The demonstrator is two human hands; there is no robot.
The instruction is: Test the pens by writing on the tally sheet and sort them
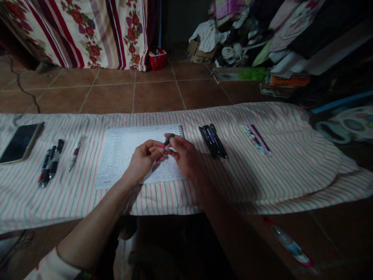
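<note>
Bare forearms [101, 214] extend over the spiral pad [125, 144], where the left hand [145, 156] and right hand [184, 154] pinch one dark pen [169, 141] between fingertips, tip bared. Black pens [214, 142] lie grouped right of the pad, mixed pens [53, 162] left of it; the held one, seemingly mid-handling, isn't laid with either yet.

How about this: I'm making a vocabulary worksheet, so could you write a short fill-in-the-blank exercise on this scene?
1. The phone lies on the ____ side of the notebook, over which the left hand and right hand hold a pen.
2. The basket beside the curtain is ____ in colour.
3. The cloth has a ____ pattern.
4. The bottle on the floor is lying on its ____.

Missing words: left; red; striped; side.
</note>
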